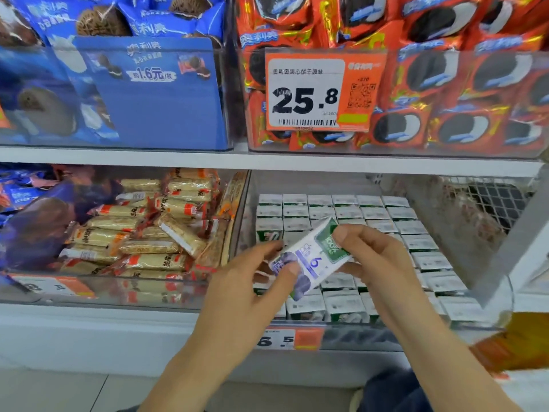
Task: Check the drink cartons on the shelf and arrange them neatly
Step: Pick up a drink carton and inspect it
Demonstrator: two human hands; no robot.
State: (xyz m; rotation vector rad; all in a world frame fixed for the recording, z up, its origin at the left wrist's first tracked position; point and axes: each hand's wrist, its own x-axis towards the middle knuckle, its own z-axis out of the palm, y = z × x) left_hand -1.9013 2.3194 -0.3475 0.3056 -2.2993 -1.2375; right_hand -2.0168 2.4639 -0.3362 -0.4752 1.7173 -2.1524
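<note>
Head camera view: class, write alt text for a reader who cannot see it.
Both hands, the left hand and the right hand, hold one small white, purple and green drink carton tilted above neat rows of white-topped cartons in a clear plastic shelf bin. Beside it lie wrapped beige snack bars.

the carton [309, 257] print is too blurry to read, and hands cover maybe a third of it.

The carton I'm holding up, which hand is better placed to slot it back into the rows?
Probably the right hand: it pinches the carton's green top end, directly above the rows of cartons. The left hand holds the lower end, nearer the bin's edge.
</note>
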